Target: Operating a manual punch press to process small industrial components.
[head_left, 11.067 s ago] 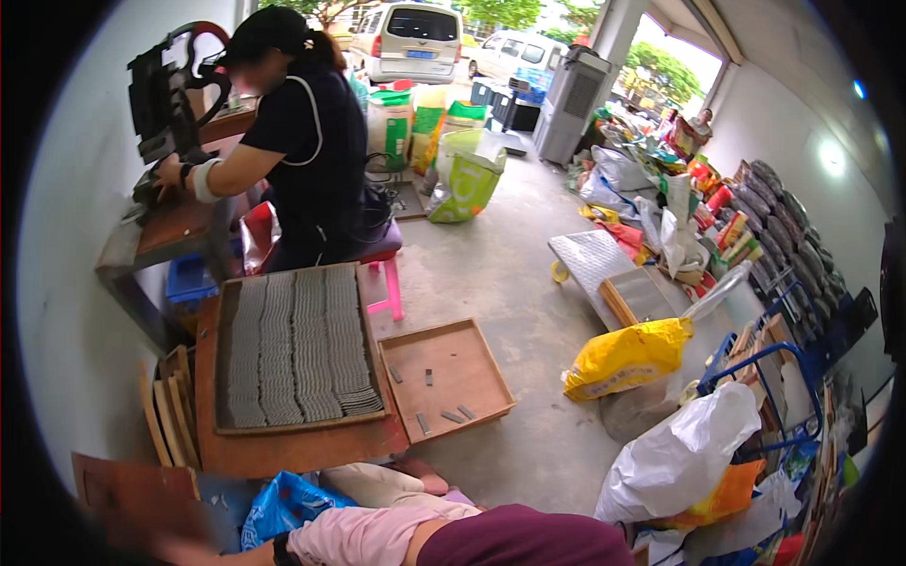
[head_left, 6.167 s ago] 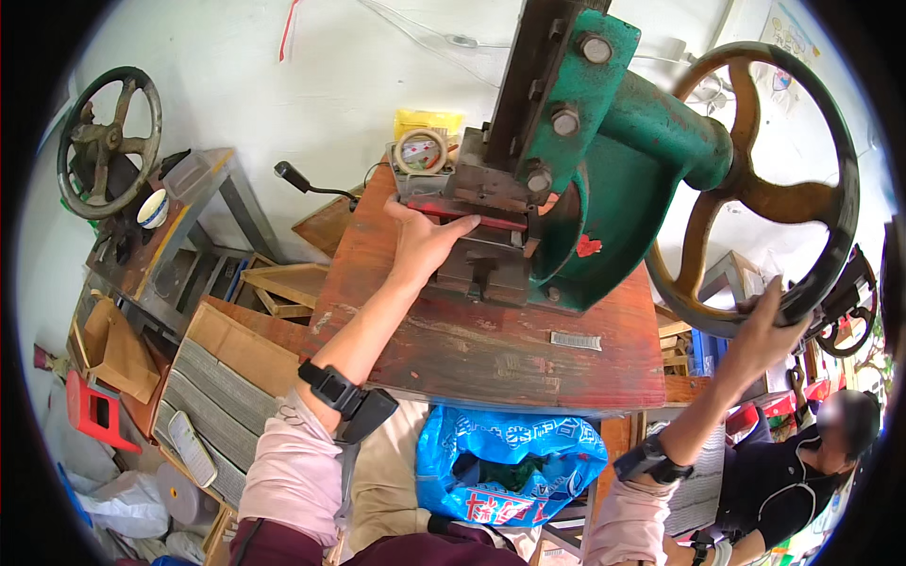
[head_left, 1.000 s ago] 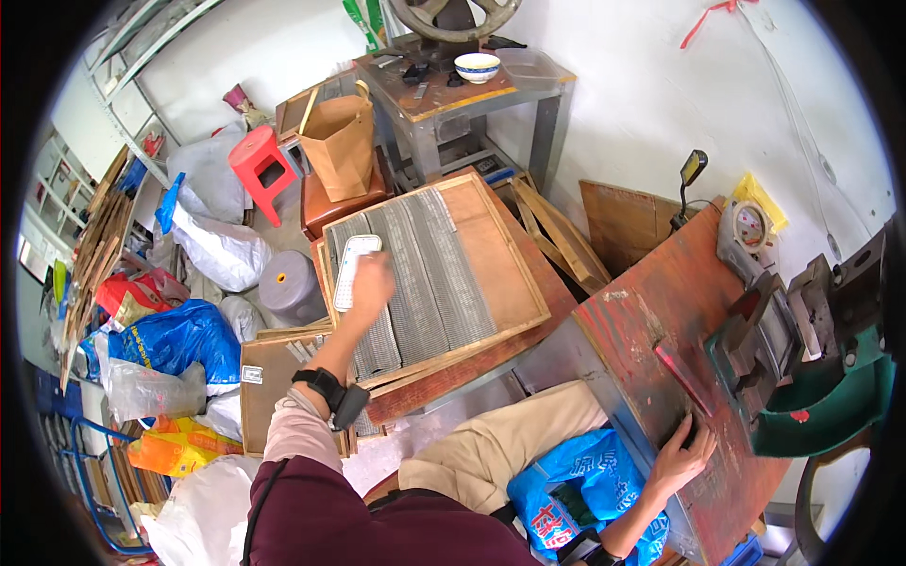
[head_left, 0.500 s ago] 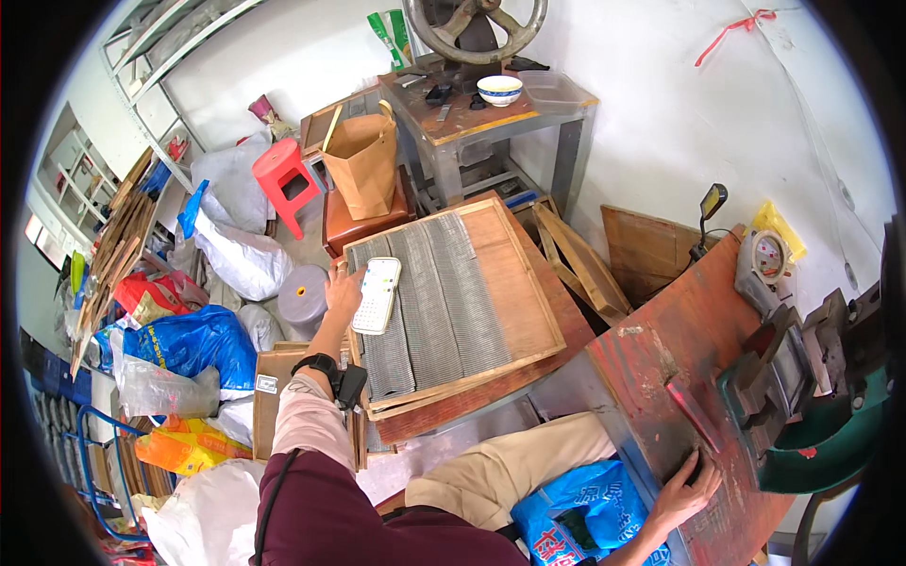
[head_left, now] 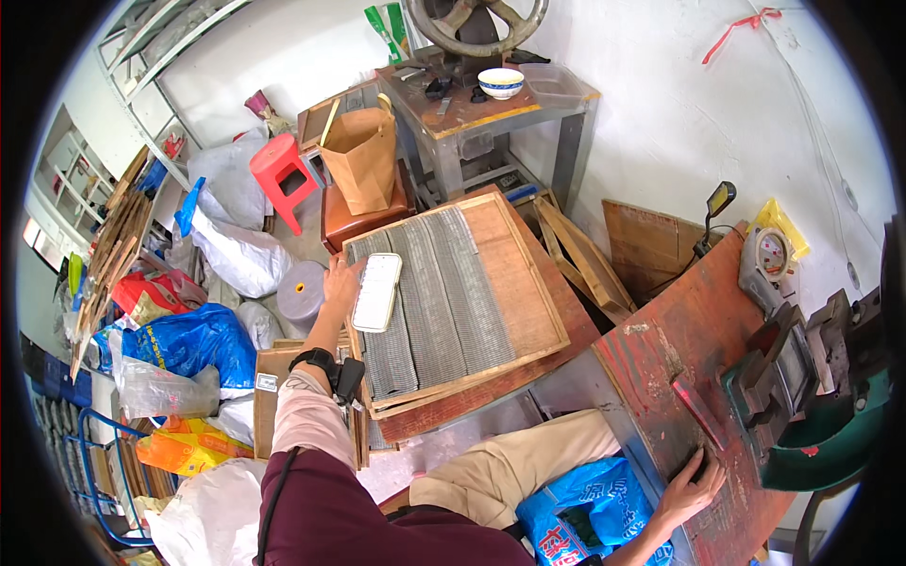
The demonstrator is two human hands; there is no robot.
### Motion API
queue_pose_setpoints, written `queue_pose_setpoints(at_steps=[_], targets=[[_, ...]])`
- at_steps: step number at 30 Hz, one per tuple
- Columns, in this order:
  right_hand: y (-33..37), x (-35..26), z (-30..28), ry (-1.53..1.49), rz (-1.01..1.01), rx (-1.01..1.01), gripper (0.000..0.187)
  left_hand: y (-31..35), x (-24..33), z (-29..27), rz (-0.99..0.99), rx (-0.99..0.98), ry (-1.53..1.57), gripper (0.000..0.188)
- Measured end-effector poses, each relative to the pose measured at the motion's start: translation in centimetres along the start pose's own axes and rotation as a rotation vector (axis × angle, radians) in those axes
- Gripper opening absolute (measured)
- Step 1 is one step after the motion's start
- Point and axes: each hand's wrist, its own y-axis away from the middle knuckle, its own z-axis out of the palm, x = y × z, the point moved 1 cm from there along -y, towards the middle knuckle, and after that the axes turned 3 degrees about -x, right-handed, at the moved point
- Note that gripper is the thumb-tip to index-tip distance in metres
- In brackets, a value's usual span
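My left hand [head_left: 338, 281] reaches out to the left rim of a shallow wooden tray [head_left: 517, 275] filled with rows of grey metal strips [head_left: 429, 297]. Its fingers are apart and hold nothing. Just right of them a flat white rectangular object [head_left: 377, 292] lies on the strips. My right hand [head_left: 692, 483] rests with spread fingers on the near edge of a worn red workbench [head_left: 675, 354], close to a thin red bar [head_left: 698, 411]. A green and black press machine [head_left: 802, 415] stands at the bench's right end.
A brown paper bag [head_left: 363, 160] and a red stool [head_left: 280, 170] stand behind the tray. A table with a bowl [head_left: 500, 83] is by the white wall. A grey roll [head_left: 300, 288], stuffed plastic bags [head_left: 179, 344] and wooden trays [head_left: 576, 250] crowd the floor. A blue bag [head_left: 576, 509] sits at my knees.
A second ago my left hand held the white object above the tray. It set the object down on the strips and now rests beside it. My right hand stays on the bench edge.
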Motion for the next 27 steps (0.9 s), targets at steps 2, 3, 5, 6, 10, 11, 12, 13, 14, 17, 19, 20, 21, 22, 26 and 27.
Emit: queue_pose_setpoints(at_steps=[2, 3, 5, 6, 10, 11, 12, 13, 14, 17, 19, 20, 21, 22, 26, 27], targets=[[0.0, 0.0, 0.0, 0.007, 0.002, -0.003, 0.018, 0.0, -0.1, -0.3, -0.030, 0.095, 0.047, 0.051], [0.0, 0.0, 0.1, 0.010, -0.005, 0.005, 0.018, 0.1, -0.2, -0.3, -0.034, 0.057, 0.046, 0.051], [0.0, 0.0, 0.1, 0.014, -0.013, 0.011, 0.018, 0.2, -0.4, -0.3, -0.025, 0.115, 0.075, 0.049], [0.0, 0.0, 0.1, 0.017, -0.008, 0.015, 0.018, 0.3, -0.4, -0.2, -0.028, 0.098, 0.090, 0.049], [0.0, 0.1, 0.3, 0.033, -0.011, 0.016, 0.018, 1.1, -0.2, 0.0, -0.115, 0.111, 0.315, 0.049], [0.0, 0.1, 0.3, 0.032, -0.015, 0.019, 0.018, 1.6, 0.2, 0.2, -0.157, 0.054, 0.378, 0.049], [0.1, 0.1, 0.3, 0.035, -0.019, 0.024, 0.018, 2.0, 0.7, 0.1, -0.154, 0.064, 0.384, 0.049], [0.1, 0.1, 0.3, 0.041, -0.021, 0.020, 0.018, 2.5, 1.3, 0.1, -0.119, 0.071, 0.436, 0.055], [0.1, 0.1, 0.3, 0.039, -0.023, 0.027, 0.018, 3.0, 2.0, 0.0, -0.106, 0.082, 0.495, 0.062], [0.0, 0.1, 0.3, 0.047, -0.013, 0.021, 0.018, 4.0, 4.2, -0.5, -0.156, 0.082, 0.404, 0.085], [0.0, 0.0, 0.3, 0.053, -0.013, 0.024, 0.018, 4.2, 5.5, -0.9, -0.232, 0.025, 0.304, 0.104], [0.0, 0.0, 0.3, 0.054, -0.012, 0.025, 0.018, 4.1, 6.0, -1.2, -0.276, -0.005, 0.283, 0.102], [0.0, -0.1, 0.3, 0.037, -0.015, 0.030, 0.017, 4.0, 6.4, -1.5, -0.318, -0.021, 0.251, 0.099], [0.0, -0.1, 0.3, 0.021, -0.017, 0.036, 0.016, 3.9, 6.8, -1.7, -0.312, -0.035, 0.265, 0.099], [0.1, 0.0, 0.3, 0.026, 0.011, 0.007, 0.014, 3.3, 7.8, -2.3, -0.411, -0.076, 0.284, 0.089], [0.1, 0.1, 0.3, 0.029, 0.015, 0.012, 0.014, 3.1, 7.9, -2.3, -0.464, -0.084, 0.291, 0.085]])
